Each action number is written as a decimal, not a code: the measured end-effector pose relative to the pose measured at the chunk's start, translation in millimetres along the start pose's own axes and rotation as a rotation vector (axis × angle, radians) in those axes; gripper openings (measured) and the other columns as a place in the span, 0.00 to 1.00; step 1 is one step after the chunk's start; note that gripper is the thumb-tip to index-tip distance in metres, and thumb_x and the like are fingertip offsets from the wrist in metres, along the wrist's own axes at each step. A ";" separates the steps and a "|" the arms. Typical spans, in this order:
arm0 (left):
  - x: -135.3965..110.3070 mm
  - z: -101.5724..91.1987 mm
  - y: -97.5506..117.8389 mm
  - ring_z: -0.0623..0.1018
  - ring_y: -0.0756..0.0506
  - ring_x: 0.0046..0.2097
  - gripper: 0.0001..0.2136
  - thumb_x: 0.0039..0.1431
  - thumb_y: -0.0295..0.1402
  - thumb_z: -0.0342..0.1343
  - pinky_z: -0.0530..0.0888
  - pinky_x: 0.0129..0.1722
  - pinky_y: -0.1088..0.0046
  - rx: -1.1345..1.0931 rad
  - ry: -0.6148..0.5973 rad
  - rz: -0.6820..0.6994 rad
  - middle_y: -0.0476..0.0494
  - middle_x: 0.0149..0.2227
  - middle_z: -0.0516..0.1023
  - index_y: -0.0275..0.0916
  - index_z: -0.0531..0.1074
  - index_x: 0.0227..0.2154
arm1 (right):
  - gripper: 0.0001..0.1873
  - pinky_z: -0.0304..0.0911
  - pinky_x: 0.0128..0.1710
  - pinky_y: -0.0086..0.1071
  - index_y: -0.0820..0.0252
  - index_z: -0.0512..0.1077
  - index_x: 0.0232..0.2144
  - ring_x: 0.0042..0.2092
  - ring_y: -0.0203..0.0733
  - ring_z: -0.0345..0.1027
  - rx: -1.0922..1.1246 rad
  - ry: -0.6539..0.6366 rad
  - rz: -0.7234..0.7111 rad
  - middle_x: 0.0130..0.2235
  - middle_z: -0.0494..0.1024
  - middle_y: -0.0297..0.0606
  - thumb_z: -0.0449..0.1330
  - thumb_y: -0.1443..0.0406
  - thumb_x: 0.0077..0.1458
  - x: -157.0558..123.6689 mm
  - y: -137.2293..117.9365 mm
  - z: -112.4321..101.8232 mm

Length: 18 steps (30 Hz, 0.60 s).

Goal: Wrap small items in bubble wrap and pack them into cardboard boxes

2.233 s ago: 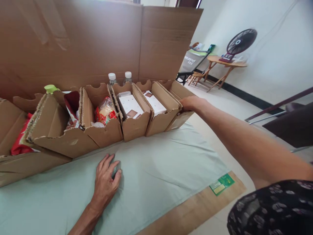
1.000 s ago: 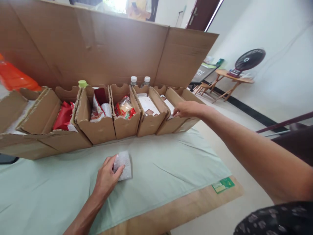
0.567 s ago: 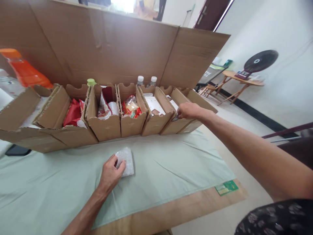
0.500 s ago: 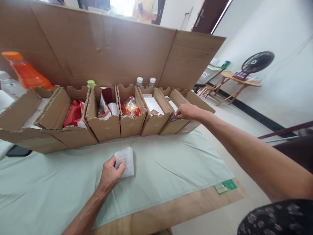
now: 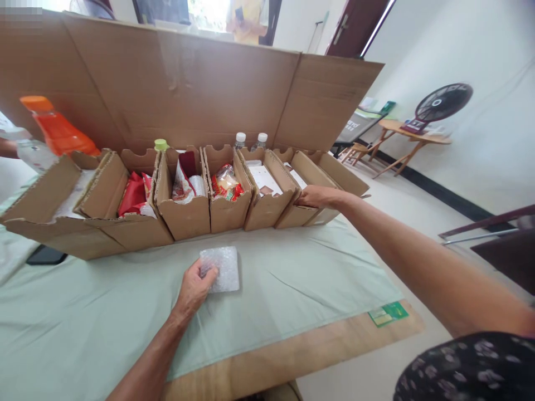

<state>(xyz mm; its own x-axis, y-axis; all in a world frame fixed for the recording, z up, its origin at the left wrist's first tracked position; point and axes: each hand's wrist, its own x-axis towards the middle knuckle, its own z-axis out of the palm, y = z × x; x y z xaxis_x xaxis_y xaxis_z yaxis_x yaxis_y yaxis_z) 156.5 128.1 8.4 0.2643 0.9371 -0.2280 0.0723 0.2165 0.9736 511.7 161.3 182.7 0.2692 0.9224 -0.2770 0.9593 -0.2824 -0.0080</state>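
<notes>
My left hand (image 5: 196, 287) grips a flat square packet of bubble wrap (image 5: 225, 270), thumb on top, just above the green cloth. Reaching far to the right, my right hand (image 5: 315, 196) dips over the front edge of a cardboard compartment (image 5: 292, 216). Its fingertips are hidden inside, so I cannot tell what they hold. White card (image 5: 296, 177) shows in that compartment, behind the hand. One compartment to the left holds white sheets with brown patches (image 5: 265, 179). Farther left, a compartment holds a red-and-clear food packet (image 5: 227, 182).
A row of cardboard compartments stands before a tall cardboard panel (image 5: 234, 89). Bottles stand behind, one with orange drink (image 5: 64, 131). A dark phone (image 5: 45, 255) lies at left on the green cloth (image 5: 259, 312). A green card (image 5: 388, 314) lies at the table's right corner.
My right hand has sunk deeper into the compartment, its fingers now hidden. The bubble wrap packet in my left hand has turned slightly and shifted right. The view has shifted slightly.
</notes>
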 end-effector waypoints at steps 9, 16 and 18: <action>5.9 -5.4 -6.3 0.78 0.46 0.32 0.23 0.39 0.46 0.70 0.73 0.35 0.71 -0.267 0.037 -0.053 0.46 0.31 0.82 0.36 0.78 0.35 | 0.21 0.71 0.46 0.47 0.57 0.81 0.49 0.46 0.56 0.78 0.297 1.117 0.080 0.45 0.84 0.49 0.51 0.57 0.68 -106.9 -10.5 -40.7; 3.0 -6.3 -2.3 0.82 0.40 0.41 0.37 0.38 0.64 0.68 0.76 0.41 0.65 -0.473 -0.083 -0.068 0.39 0.41 0.84 0.37 0.77 0.42 | 0.11 0.69 0.51 0.47 0.54 0.81 0.37 0.50 0.49 0.79 0.395 0.743 -0.682 0.47 0.85 0.44 0.58 0.66 0.65 -136.5 -120.7 123.3; 4.7 -7.3 -4.1 0.81 0.41 0.41 0.35 0.37 0.58 0.73 0.75 0.42 0.67 -0.462 -0.059 -0.075 0.40 0.41 0.84 0.37 0.77 0.44 | 0.08 0.66 0.56 0.47 0.55 0.82 0.34 0.49 0.46 0.79 0.299 0.432 -0.869 0.49 0.85 0.43 0.62 0.66 0.63 -129.6 -131.5 142.9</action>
<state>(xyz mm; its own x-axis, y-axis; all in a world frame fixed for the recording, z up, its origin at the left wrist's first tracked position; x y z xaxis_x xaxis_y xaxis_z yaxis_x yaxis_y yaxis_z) 150.4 133.6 3.4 0.3296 0.9001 -0.2848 -0.3388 0.3944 0.8542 338.4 41.2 82.3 -0.4466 0.8396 0.3094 0.7929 0.5315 -0.2979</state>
